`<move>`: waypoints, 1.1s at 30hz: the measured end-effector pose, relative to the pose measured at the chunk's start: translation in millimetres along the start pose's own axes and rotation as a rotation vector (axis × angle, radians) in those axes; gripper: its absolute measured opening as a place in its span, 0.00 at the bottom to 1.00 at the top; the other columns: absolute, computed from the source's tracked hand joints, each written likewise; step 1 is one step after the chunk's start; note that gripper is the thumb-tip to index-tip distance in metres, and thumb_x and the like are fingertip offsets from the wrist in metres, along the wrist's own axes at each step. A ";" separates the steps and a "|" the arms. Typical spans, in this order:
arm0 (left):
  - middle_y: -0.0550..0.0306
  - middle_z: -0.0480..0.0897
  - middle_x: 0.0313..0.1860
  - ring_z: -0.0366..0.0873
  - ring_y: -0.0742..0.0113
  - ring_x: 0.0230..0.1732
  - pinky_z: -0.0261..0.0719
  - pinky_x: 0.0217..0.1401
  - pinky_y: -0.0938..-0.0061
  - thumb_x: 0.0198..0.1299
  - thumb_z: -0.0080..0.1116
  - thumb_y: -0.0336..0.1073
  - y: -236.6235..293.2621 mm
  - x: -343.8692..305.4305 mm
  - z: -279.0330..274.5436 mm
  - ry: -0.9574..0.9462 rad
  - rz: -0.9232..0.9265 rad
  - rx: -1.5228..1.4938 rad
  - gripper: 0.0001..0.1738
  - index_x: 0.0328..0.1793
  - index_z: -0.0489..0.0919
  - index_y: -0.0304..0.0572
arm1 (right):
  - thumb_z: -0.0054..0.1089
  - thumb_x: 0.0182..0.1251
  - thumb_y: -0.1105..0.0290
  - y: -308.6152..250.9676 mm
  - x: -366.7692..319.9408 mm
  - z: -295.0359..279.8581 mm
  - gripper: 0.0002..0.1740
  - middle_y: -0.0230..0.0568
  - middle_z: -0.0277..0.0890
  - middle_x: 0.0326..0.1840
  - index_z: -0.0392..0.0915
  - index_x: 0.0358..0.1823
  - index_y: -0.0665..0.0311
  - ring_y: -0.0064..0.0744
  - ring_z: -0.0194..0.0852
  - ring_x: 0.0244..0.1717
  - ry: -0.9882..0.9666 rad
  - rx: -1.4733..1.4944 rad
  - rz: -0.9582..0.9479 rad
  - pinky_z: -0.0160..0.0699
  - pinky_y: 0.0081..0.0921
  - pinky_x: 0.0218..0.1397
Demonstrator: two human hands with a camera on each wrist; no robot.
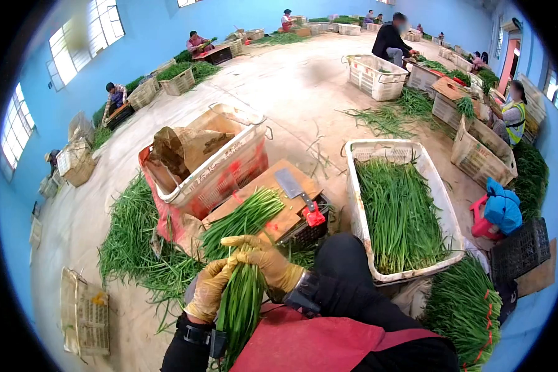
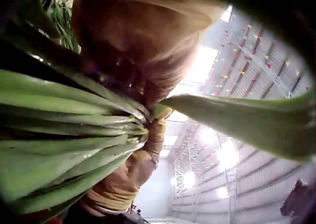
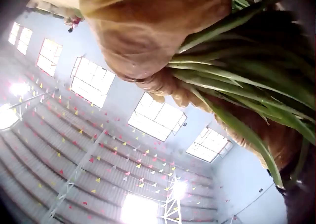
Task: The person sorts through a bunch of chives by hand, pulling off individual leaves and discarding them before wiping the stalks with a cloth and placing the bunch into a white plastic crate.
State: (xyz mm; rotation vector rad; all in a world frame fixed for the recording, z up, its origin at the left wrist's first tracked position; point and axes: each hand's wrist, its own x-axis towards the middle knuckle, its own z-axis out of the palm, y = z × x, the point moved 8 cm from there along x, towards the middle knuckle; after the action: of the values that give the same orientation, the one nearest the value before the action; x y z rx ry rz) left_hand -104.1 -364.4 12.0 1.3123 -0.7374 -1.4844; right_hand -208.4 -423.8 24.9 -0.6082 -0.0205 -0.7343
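Observation:
Both hands wear yellowish gloves and meet at one bunch of green chives [image 1: 240, 310] held over the lap. My left hand [image 1: 208, 291] grips the bunch from the left, and the leaves hang down past it. From the right, my right hand [image 1: 271, 265] has its fingers curled round the top of the same bunch. The wrist views show the leaves [image 2: 64, 130] gathered tightly between the gloves and fanning out below. More chives [image 1: 248, 217] lie just beyond on a wooden board [image 1: 260, 186], beside a cleaver [image 1: 287, 183] with its handle towards a red object [image 1: 313, 214].
A white crate [image 1: 352, 186] of laid-out chives stands at the right. Ahead on the left is a red-stained crate [image 1: 229, 173] with brown sacking. Loose chives [image 1: 130, 235] pile on the floor at left; tied bundles [image 1: 462, 310] lie at lower right. Other people work farther off.

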 end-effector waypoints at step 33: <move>0.41 0.84 0.49 0.83 0.58 0.46 0.86 0.48 0.66 0.51 0.69 0.54 -58.3 -23.3 49.9 -0.448 -0.309 -0.083 0.42 0.65 0.70 0.33 | 0.57 0.74 0.57 -60.9 -31.3 -111.9 0.17 0.33 0.83 0.36 0.82 0.50 0.64 0.19 0.76 0.31 0.434 -0.992 -0.351 0.74 0.18 0.34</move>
State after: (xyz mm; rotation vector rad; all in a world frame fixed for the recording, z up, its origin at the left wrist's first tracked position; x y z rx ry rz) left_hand -169.5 -331.4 -20.7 1.0732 -0.7660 -2.0757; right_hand -291.6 -498.5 -43.5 -1.3935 0.6889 -1.2052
